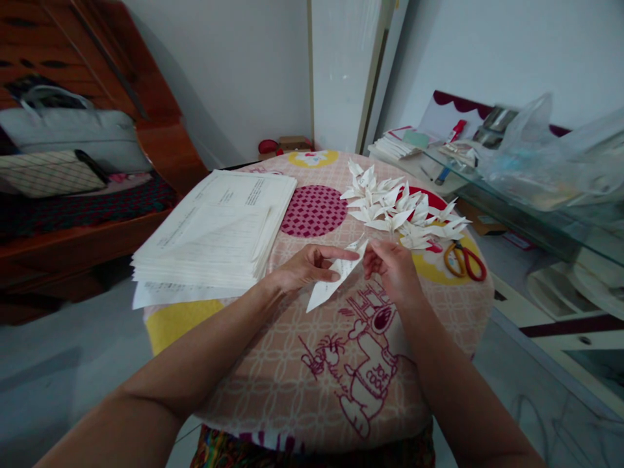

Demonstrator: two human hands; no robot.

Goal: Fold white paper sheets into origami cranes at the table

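A partly folded piece of printed paper [327, 290] is held between my two hands above the cloth-covered table. My left hand [312, 265] grips it from the left, thumb on the near face and index finger stretched along its upper part. The fingers of my right hand [390, 268] pinch its upper right tip. The paper is long and pointed at its lower left end. Beyond my right hand lies a cluster of folded paper cranes [390, 205]. To the left of my left hand is a thick stack of printed sheets [209, 227].
Scissors [464, 261] with orange and red handles lie at the table's right edge. The round table wears a pink patterned cloth [273, 377]. A glass-topped cabinet [546, 227] with plastic bags [531, 156] stands right; a wooden bench [160, 143] with bags stands left.
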